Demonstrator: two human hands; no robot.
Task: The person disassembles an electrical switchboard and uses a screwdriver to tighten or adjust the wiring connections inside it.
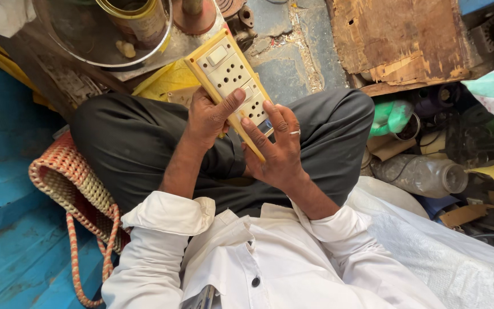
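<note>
I hold a yellow electrical switchboard box (231,76) with a cream faceplate of switches and socket holes, tilted over my lap. My left hand (209,119) grips its left side, thumb lying across the faceplate. My right hand (278,150), with a ring on one finger, clasps the lower end of the box, fingers curled over its edge. I sit cross-legged in dark trousers (132,143) and a white shirt (270,257) with rolled sleeves.
A woven basket (69,183) with a handle lies at my left on blue boards. A metal tin (138,17) on a round tray stands ahead. A worn wooden board (401,40) lies upper right; an empty plastic bottle (418,174) and clutter lie right.
</note>
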